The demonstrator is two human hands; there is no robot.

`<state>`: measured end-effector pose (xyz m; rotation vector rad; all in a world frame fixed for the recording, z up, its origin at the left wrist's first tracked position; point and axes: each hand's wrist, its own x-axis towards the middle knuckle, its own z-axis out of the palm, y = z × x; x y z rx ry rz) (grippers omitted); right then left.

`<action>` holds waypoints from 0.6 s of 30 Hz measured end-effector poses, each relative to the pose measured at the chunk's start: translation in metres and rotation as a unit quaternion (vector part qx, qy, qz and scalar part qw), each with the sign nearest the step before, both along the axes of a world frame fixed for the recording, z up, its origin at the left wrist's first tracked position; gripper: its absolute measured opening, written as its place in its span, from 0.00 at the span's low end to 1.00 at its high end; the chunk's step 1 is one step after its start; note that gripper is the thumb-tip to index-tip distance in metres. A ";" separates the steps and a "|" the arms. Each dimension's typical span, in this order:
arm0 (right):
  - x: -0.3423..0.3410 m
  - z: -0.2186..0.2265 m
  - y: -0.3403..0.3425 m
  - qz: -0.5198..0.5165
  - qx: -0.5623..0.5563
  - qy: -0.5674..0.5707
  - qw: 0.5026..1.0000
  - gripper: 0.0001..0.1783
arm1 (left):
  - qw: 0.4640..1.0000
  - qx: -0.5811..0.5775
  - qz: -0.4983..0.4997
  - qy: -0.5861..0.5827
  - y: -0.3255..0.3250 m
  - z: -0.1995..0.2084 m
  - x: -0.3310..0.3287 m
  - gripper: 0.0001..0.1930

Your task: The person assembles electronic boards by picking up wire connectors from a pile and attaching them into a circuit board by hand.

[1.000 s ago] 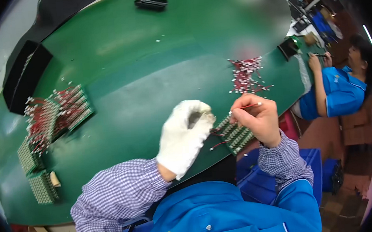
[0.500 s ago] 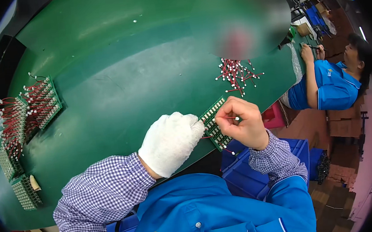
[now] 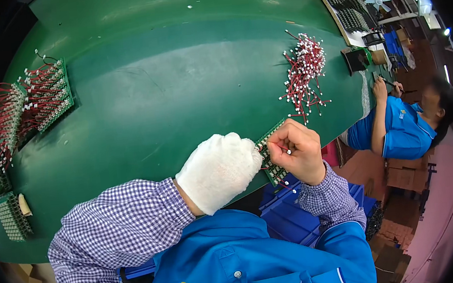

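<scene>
We hold a narrow green circuit board (image 3: 272,156) at the near edge of the green surface (image 3: 179,91), between our two hands, its far end angled up and away from us. Our left hand (image 3: 219,170), in a white cloth glove, is curled shut against the board's left side, fingers pressed together on it. Our bare right hand (image 3: 296,150) is closed over the board's right side, thumb and forefinger pinching a small white connector (image 3: 289,151) right at the board; thin red wire shows beneath the hand. Just beyond the board lies a loose heap of red wires with white plugs (image 3: 302,73), near but apart from our hands. Well away, at the left edge of the surface, finished boards with red wires (image 3: 44,95) sit in rows, and bare green boards (image 3: 11,215) are stacked nearer to us. Beyond the right edge of the surface, another person in a blue shirt (image 3: 406,128) sits bent over their own work.
</scene>
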<state>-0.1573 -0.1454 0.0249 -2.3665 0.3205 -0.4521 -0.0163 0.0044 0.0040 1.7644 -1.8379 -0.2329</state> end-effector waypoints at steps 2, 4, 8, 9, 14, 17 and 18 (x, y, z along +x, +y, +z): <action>-0.001 -0.001 -0.001 -0.005 -0.005 0.003 1.000 0.11 | 1.000 0.010 -0.003 -0.006 0.000 0.001 0.001 0.02; -0.001 -0.001 -0.001 -0.006 -0.007 0.005 1.000 0.11 | 1.000 0.015 -0.003 -0.009 0.000 0.001 0.001 0.02; 0.000 -0.001 -0.002 0.002 -0.012 0.010 1.000 0.11 | 1.000 0.023 -0.009 0.002 0.000 -0.001 0.001 0.03; 0.000 -0.001 -0.002 0.002 -0.012 0.011 1.000 0.11 | 1.000 0.023 -0.009 0.002 0.000 0.000 0.001 0.03; 0.001 0.004 -0.001 0.016 -0.027 0.023 0.999 0.12 | 0.999 0.040 -0.015 0.001 0.001 0.001 0.001 0.03; 0.004 0.011 -0.002 0.040 -0.032 0.061 0.997 0.12 | 0.999 0.037 -0.020 0.008 0.000 -0.001 0.001 0.03; 0.005 0.013 -0.002 0.048 -0.033 0.073 0.996 0.12 | 0.999 0.036 -0.022 0.010 0.000 -0.001 0.001 0.03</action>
